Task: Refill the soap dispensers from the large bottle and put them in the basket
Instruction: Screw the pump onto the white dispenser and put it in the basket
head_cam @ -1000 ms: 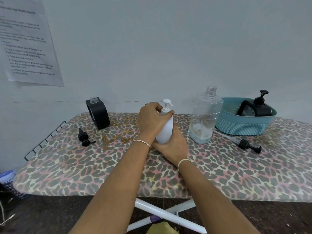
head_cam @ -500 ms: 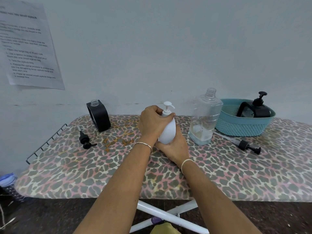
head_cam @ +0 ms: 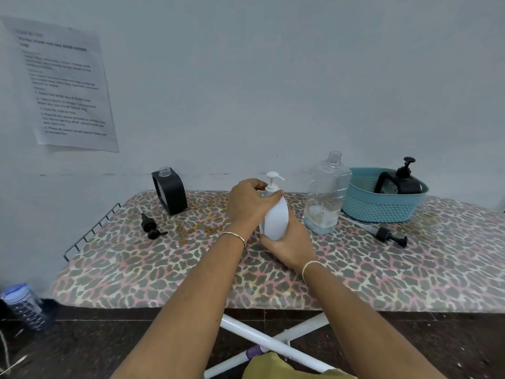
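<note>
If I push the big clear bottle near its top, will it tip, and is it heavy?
The clear bottle is tall with little liquid at its bottom, so it is probably light and apt to tip if pushed high. Its neck is open, so tipping would likely spill.

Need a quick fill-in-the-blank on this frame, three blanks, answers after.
The left hand and right hand hold the oval plastic pump dispenser, coloured ____.
The teal perforated plastic basket holds ____ black pump dispenser.
The black square dispenser standing on the left lacks its ____.
Answers: white; one; pump.
</note>
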The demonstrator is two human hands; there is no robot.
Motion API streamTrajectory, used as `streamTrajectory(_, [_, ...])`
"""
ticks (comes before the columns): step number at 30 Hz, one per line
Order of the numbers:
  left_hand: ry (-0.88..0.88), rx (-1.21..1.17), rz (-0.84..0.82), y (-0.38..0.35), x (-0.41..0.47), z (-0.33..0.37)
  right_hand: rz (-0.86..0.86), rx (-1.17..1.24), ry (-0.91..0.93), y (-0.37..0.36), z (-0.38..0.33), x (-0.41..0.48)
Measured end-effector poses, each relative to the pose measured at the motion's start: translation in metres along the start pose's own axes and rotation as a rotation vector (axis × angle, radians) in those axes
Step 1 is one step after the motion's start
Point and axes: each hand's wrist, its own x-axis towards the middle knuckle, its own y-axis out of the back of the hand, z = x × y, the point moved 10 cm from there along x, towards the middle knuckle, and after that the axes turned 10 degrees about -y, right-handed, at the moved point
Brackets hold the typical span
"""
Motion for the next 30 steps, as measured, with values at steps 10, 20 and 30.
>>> streamTrajectory(10, [-0.022, -0.077, -0.027, -0.006, -0.021, 0.06, 0.236, -0.096, 0.171, 0.078, -0.002, -0.056])
streamTrajectory(20, [-0.152, -0.182, -0.072, -0.06, -0.034, 0.154, 0.482, -0.096, 0.129, 0.171, 0.026, -0.068])
streamTrajectory(30, [-0.149, -0.267, -0.037, -0.118, 0.007, 0.199, 0.562, -0.117, 0.075, 0.237, 0.048, -0.01])
